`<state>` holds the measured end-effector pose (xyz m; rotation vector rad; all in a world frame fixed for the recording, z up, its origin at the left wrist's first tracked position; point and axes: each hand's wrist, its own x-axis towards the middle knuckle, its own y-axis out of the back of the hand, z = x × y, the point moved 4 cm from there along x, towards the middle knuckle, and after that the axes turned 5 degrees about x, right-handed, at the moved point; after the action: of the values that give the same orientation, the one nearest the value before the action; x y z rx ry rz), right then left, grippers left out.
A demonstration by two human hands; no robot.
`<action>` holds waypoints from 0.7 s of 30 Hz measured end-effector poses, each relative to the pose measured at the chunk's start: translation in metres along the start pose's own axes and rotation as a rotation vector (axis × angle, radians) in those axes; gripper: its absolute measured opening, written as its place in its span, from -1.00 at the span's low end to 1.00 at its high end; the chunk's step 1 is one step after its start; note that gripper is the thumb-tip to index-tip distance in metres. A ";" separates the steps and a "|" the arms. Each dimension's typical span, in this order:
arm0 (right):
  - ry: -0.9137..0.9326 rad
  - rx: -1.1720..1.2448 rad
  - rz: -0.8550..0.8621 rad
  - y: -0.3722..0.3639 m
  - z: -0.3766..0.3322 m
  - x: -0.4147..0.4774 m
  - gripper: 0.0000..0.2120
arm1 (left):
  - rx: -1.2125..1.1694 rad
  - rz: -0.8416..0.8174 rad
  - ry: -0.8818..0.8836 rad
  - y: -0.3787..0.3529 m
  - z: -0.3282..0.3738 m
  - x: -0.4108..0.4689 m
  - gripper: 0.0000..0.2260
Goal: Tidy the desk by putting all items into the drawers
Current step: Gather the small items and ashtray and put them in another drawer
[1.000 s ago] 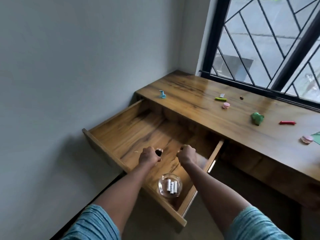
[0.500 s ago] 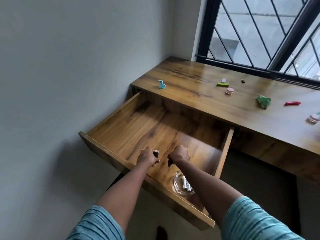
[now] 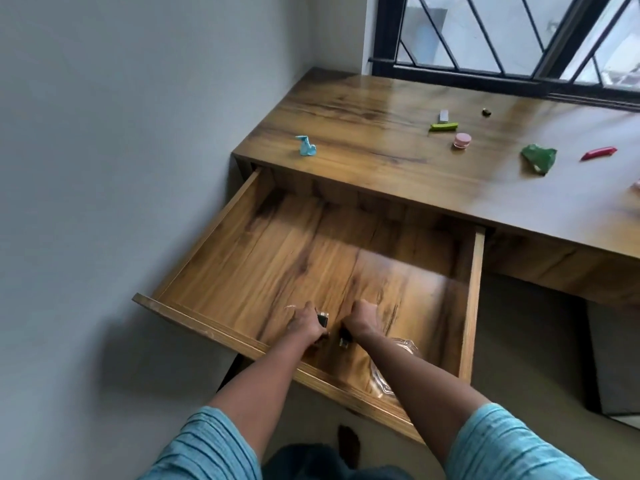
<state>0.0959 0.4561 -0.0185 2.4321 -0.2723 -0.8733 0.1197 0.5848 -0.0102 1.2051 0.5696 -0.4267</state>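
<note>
Fingers curled under, tips hidden behind the knuckles. Left hand (image 3: 306, 323) grips a small dark block (image 3: 322, 320), right hand (image 3: 360, 318) a dark piece (image 3: 344, 338); both blurred, make unclear. Both sit low over the open wooden drawer (image 3: 277, 254), near its front rim. Clear glass dish (image 3: 377, 381) in the drawer's front right corner, mostly behind the right forearm. Arms extended, wrists bent down.

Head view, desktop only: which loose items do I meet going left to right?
Blue figure → pink jar → small dark object → crumpled green item → red stick. The grey block and green stick overlap across, so I left them out.
</note>
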 end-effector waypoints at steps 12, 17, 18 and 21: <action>-0.016 -0.099 0.117 -0.031 0.007 -0.028 -0.81 | 0.054 0.019 -0.150 -0.007 -0.008 -0.003 -0.52; -0.014 -0.199 0.152 -0.037 0.007 -0.034 -0.77 | 0.083 -0.004 -0.186 -0.009 -0.010 -0.002 -0.52; -0.014 -0.214 0.145 -0.037 0.007 -0.035 -0.77 | 0.094 -0.005 -0.190 -0.009 -0.010 -0.003 -0.52; -0.006 -0.235 0.154 -0.037 0.002 -0.040 -0.79 | 0.098 -0.008 -0.197 -0.009 -0.011 -0.005 -0.51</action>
<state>0.0641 0.5000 -0.0191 2.1617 -0.3350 -0.7967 0.1085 0.5927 -0.0165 1.2382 0.3881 -0.5788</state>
